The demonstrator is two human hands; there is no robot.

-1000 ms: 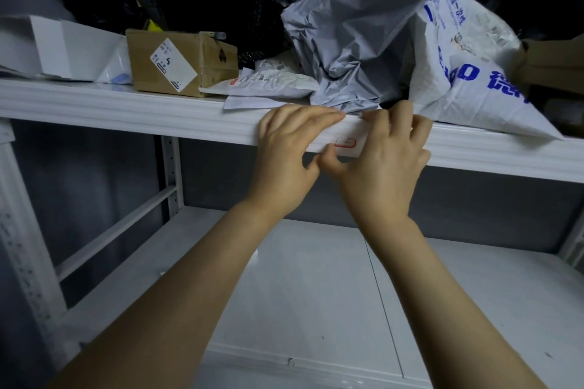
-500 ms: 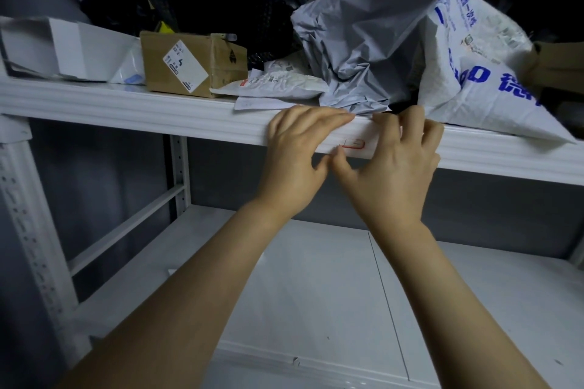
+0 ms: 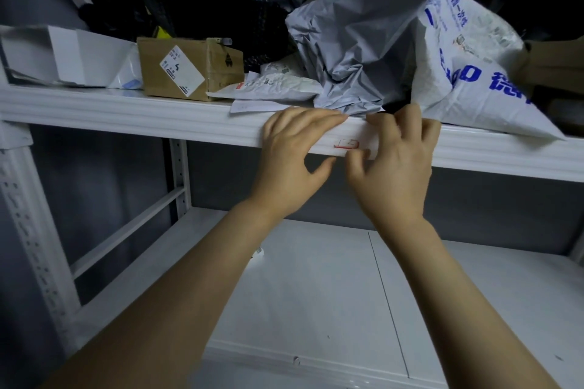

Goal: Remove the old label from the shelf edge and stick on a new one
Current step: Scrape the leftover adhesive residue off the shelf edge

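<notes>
Starting at the left, a white box lies on the upper shelf, with a cardboard box bearing a white sticker to its right and a black mesh bag behind that. Flat white mailers reach almost to the shelf edge. Right of them a crumpled grey bag slumps to the lip, just behind both hands.

The left hand lies over the edge with its fingers straight and flat along the top, and its thumb hangs free below. The label, a white strip with a small red outline, sits on the front face of the edge between the two hands. The right hand has bent fingers hooked over the top lip, and its thumb presses the label's lower right part, clamping the edge.

Further right, a white bag with blue print overhangs the lip beside the right hand. On the lower shelf, a small white scrap shows beside the left forearm.
</notes>
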